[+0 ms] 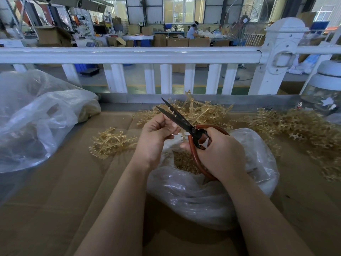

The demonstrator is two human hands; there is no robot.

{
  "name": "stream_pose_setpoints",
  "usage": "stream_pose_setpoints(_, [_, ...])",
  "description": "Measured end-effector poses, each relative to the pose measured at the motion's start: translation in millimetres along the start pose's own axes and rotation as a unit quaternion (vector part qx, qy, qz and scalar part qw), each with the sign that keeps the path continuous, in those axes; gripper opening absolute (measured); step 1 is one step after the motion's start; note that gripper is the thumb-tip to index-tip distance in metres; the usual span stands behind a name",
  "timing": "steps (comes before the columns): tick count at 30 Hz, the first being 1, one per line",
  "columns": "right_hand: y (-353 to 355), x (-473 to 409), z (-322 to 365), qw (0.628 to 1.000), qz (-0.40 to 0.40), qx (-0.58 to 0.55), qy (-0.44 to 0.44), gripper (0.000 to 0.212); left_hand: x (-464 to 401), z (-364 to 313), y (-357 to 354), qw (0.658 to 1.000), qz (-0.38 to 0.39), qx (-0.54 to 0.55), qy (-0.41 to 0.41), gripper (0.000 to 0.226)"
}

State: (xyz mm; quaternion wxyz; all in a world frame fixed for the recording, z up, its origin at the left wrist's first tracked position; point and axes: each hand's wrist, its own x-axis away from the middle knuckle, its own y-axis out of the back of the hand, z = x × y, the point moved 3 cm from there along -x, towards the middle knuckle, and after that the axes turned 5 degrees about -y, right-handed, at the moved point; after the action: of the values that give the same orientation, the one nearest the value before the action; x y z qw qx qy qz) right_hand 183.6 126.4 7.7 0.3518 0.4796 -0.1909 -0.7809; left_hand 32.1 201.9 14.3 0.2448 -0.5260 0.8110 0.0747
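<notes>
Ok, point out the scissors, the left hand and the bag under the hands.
scissors [185, 125]: head view, dark blades near the pivot.
left hand [156, 133]: head view, back of the hand; it pinches a tan sprig [183, 134].
bag [193, 198]: head view, crumpled front wall.

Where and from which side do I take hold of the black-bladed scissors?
Grip the black-bladed scissors by their red-brown loop handles from the near side, as the right hand does: the open blades point away, past the left hand pinching a tan plastic piece.
</notes>
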Motion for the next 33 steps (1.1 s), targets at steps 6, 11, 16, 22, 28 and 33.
stream_pose_setpoints(6, [-3, 0, -3, 1.000, 0.014, 0.010, -0.002, 0.084, 1, -1, -1, 1.000, 0.001, 0.002, -0.001, 0.004])
stream_pose_setpoints(11, [-4, -1, -3, 1.000, 0.017, 0.018, -0.004, 0.087, 1, 0, 0, 1.000, -0.004, 0.005, 0.002, 0.003])
stream_pose_setpoints(16, [-4, -2, -2, 1.000, 0.021, 0.018, -0.008, 0.090, 1, -1, 0, 1.000, -0.004, 0.007, -0.002, 0.010])
stream_pose_setpoints(22, [-1, -1, -1, 1.000, 0.010, 0.002, 0.001, 0.079, 2, -4, -5, 0.998, 0.009, -0.055, 0.001, 0.024])
stream_pose_setpoints(28, [-2, -1, -1, 1.000, 0.007, 0.006, 0.005, 0.071, 4, -7, -7, 0.999, 0.000, -0.045, -0.008, 0.009])
stream_pose_setpoints(33, [-4, -3, -4, 0.999, 0.033, 0.029, -0.011, 0.079, 5, -11, -9, 0.999, -0.024, -0.026, -0.030, 0.015])
